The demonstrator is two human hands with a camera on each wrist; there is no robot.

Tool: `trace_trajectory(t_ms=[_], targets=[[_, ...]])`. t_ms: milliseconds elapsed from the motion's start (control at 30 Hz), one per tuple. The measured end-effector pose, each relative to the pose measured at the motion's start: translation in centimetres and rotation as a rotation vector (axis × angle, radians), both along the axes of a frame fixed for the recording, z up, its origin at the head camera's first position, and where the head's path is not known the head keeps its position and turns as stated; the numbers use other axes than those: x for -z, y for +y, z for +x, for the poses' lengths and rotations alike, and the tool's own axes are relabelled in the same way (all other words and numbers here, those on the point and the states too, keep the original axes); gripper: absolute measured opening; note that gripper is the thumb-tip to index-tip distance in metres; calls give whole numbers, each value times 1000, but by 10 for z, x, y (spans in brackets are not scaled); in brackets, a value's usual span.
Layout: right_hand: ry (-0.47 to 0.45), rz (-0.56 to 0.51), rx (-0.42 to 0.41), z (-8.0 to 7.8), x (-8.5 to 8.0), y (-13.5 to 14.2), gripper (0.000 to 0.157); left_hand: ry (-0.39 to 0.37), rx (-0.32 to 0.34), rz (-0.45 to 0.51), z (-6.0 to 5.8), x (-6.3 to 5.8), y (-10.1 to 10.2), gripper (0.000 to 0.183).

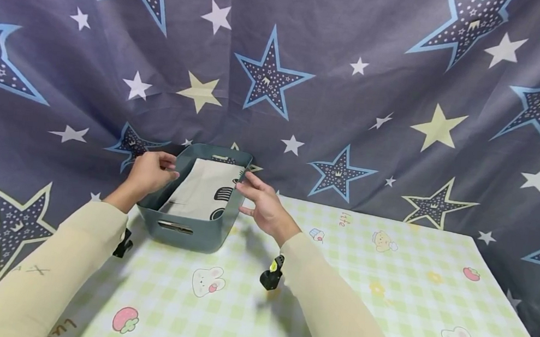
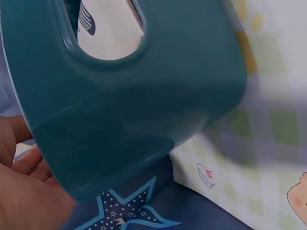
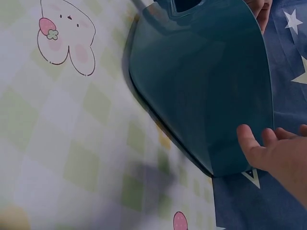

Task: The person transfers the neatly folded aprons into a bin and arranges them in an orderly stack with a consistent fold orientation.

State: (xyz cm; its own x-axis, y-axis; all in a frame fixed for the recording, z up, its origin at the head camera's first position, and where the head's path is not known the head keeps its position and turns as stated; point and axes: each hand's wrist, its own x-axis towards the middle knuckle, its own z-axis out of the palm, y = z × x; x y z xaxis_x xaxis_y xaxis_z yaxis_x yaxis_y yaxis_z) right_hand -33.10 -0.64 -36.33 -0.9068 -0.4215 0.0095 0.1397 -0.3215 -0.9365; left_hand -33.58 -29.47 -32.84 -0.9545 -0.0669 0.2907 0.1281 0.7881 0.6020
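Observation:
A blue-green plastic bin (image 1: pixel 200 241) with cut-out handles stands on the table at the back left. Inside it lies a folded white cloth (image 1: pixel 201 183) with black printed figures. My left hand (image 1: pixel 151 172) is at the bin's left rim, fingers loosely bent; in the left wrist view part of this hand (image 2: pixel 33 196) is hidden behind the bin wall. At the right rim is my right hand (image 1: pixel 266 206), its fingers spread and fairly straight. The right wrist view shows that hand (image 3: pixel 283 151) against the bin's side, near the upper edge; firm contact is hard to judge.
The table has a green-and-white checked cover (image 1: pixel 255 310) with printed rabbits and strawberries. A dark star-patterned curtain (image 1: pixel 344 116) hangs directly behind the bin and along the table's back edge.

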Motion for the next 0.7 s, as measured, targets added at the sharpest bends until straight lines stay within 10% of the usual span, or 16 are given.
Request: trace_trajectory(t_ms=[333,700], targets=[[83,106,167,9,4,13,49,18,44,-5,7,6,16,32],[475,444,515,28,7,45,21,122,155,-7,39,2,62,29]])
